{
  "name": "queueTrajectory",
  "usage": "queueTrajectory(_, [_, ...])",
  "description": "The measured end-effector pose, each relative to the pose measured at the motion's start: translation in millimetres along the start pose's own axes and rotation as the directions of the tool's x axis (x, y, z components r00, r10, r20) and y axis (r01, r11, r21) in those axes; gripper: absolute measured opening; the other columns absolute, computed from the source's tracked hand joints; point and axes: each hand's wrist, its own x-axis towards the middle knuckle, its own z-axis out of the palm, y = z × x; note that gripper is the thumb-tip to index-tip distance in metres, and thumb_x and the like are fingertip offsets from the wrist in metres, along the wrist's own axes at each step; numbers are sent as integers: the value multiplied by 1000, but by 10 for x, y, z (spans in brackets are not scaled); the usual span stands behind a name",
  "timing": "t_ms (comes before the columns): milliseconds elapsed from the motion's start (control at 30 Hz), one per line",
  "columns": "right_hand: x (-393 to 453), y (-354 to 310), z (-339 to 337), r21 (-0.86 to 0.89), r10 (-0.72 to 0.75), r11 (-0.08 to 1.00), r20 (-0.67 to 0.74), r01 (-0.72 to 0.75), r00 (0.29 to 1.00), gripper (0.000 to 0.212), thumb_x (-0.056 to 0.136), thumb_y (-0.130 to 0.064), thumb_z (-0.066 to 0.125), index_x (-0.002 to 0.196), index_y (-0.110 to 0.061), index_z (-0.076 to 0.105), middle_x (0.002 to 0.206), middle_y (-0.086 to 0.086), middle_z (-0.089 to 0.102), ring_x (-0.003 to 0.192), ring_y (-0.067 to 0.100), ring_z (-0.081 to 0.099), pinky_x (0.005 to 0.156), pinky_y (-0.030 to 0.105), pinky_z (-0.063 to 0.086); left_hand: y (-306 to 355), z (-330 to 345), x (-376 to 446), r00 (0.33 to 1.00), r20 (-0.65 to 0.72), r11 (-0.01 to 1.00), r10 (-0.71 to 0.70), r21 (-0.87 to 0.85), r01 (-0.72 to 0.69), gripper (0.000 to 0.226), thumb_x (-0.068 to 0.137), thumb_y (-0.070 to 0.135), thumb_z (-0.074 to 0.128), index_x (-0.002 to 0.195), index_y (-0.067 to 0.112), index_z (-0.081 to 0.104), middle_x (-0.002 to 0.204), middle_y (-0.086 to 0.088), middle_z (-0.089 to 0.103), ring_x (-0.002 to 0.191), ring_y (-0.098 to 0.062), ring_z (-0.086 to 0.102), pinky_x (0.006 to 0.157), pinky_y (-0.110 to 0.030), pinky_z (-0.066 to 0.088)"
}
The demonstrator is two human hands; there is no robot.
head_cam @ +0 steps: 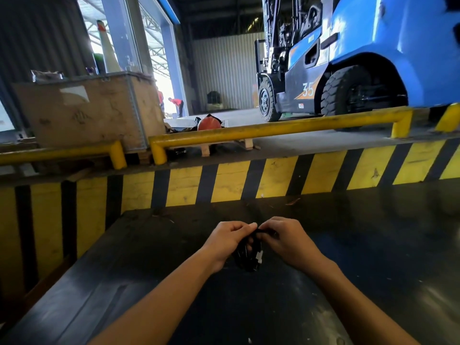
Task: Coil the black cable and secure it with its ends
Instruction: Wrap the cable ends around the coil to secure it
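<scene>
The black cable (247, 257) hangs as a small bundle of loops between my two hands, above the dark floor. My left hand (230, 239) grips the top of the bundle from the left, fingers curled around the strands. My right hand (286, 239) pinches a strand at the top of the bundle from the right. A small white piece (259, 256) shows on the right side of the bundle. The cable's ends are hidden among the loops and fingers.
A yellow-and-black striped curb (224, 181) runs across ahead, topped by yellow guard rails (273, 130). A blue forklift (348, 70) stands beyond at the right. A large wooden crate (94, 110) sits at the left. Two people in red (178, 104) stand far off in the doorway.
</scene>
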Motion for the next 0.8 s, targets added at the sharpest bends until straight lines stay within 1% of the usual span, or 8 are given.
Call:
queueTrajectory(167, [33, 28, -107, 255, 57, 964, 100, -81, 993, 14, 88, -24, 60, 93, -19, 72, 84, -3, 70, 75, 6, 64, 66, 17, 49, 81, -20, -6, 997, 27, 997, 69, 44, -70, 25, 93, 33, 55, 83, 19, 72, 70, 3, 64, 66, -8, 59, 66, -23, 49])
queueTrajectory(300, [21, 25, -216, 513, 132, 836, 158, -195, 979, 17, 89, -21, 58, 80, -21, 73, 67, -10, 68, 64, -1, 58, 59, 13, 45, 156, 20, -18, 992, 41, 990, 122, 69, -124, 25, 95, 30, 54, 88, 13, 72, 74, 0, 64, 66, -8, 60, 67, -22, 51])
queueTrajectory(433, [89, -53, -291, 562, 154, 808, 84, -175, 984, 15, 89, -15, 58, 85, -18, 72, 64, -14, 69, 63, -5, 60, 57, 10, 44, 271, 50, -24, 988, 9, 986, 156, 62, -156, 26, 95, 27, 53, 91, 8, 70, 76, -3, 63, 64, -7, 59, 62, -18, 50])
queueTrajectory(500, [125, -65, -314, 625, 284, 750, -8, -217, 959, 15, 91, -16, 56, 87, -15, 71, 63, -7, 64, 62, 0, 59, 57, 14, 43, 314, 33, -28, 988, 2, 986, 155, 68, -154, 26, 95, 28, 53, 92, 8, 69, 78, -2, 63, 66, -7, 59, 63, -18, 50])
queueTrajectory(567, [155, -50, -356, 675, 413, 692, -79, -256, 907, 18, 92, -19, 53, 89, -11, 69, 65, 0, 59, 62, 10, 56, 58, 20, 42, 306, 51, -42, 990, 11, 986, 138, 97, -138, 25, 95, 29, 53, 89, 11, 70, 77, -1, 63, 65, -7, 59, 65, -20, 49])
queueTrajectory(633, [174, -63, -353, 663, 403, 706, -88, -248, 911, 19, 93, -20, 51, 88, -9, 66, 69, 4, 61, 62, 11, 59, 57, 20, 45, 290, 80, -49, 992, 13, 987, 126, 97, -127, 24, 94, 29, 54, 86, 13, 70, 76, 0, 63, 64, -6, 59, 66, -21, 48])
queueTrajectory(733, [193, -74, -358, 726, 378, 641, -17, -249, 926, 14, 91, -9, 53, 105, -5, 55, 89, 9, 66, 66, 9, 68, 57, 17, 55, 313, 41, -42, 993, -15, 992, 113, 52, -113, 25, 95, 29, 54, 88, 12, 70, 77, -1, 64, 65, -8, 60, 69, -25, 48])
queueTrajectory(800, [174, -36, -412, 736, 340, 617, 70, -279, 938, 34, 87, -2, 57, 118, -10, 45, 101, 13, 63, 72, 14, 72, 61, 20, 58, 340, -18, -53, 995, -5, 993, 96, 75, -95, 24, 94, 30, 54, 88, 12, 69, 76, 0, 63, 64, -7, 60, 66, -23, 48])
